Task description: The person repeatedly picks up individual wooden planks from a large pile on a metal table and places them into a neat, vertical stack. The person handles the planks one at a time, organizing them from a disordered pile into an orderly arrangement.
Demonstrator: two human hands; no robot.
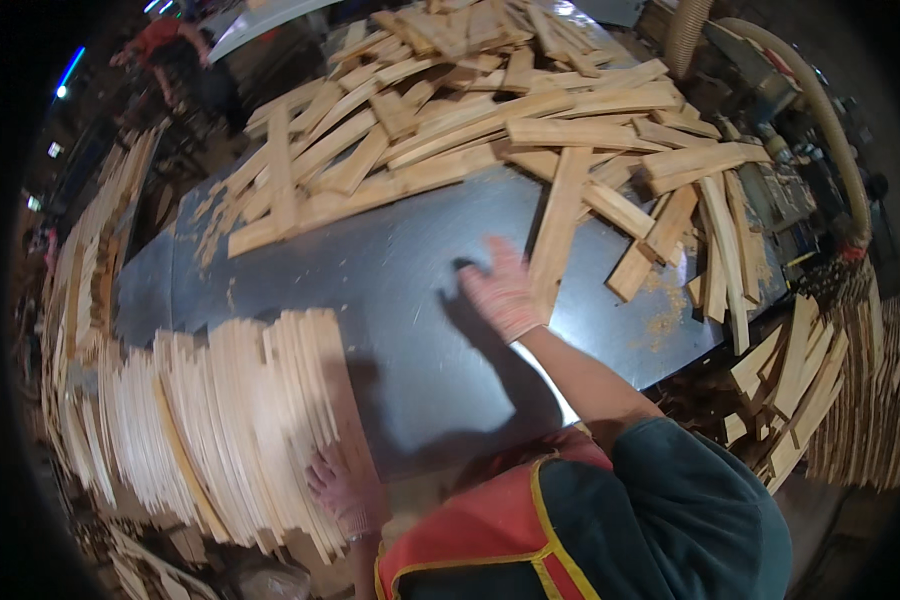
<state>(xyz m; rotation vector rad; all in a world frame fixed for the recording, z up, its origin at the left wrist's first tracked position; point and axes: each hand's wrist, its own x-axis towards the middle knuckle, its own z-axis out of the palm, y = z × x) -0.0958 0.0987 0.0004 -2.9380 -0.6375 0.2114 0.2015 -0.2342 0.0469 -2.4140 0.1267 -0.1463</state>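
My right hand (500, 295), in a pale red-and-white knit glove, is over the dark metal tabletop (410, 270). Its fingers are apart and hold nothing; the nearest thing is a wooden board (560, 225) standing out from the pile, just right of the fingers. My left hand (345, 492), gloved alike, lies with outstretched fingers against the near right end of a long row of thin wooden slats (225, 420). The slats stand on edge, packed side by side, at the table's left. One darker yellowish slat (185, 460) shows among them.
A loose heap of wooden boards (460, 120) covers the far half of the table, with sawdust (660, 325) at the right. More wood pieces (795, 380) are stacked beyond the right edge. A ribbed hose (840, 140) hangs far right. Another person (175, 55) is at the far left.
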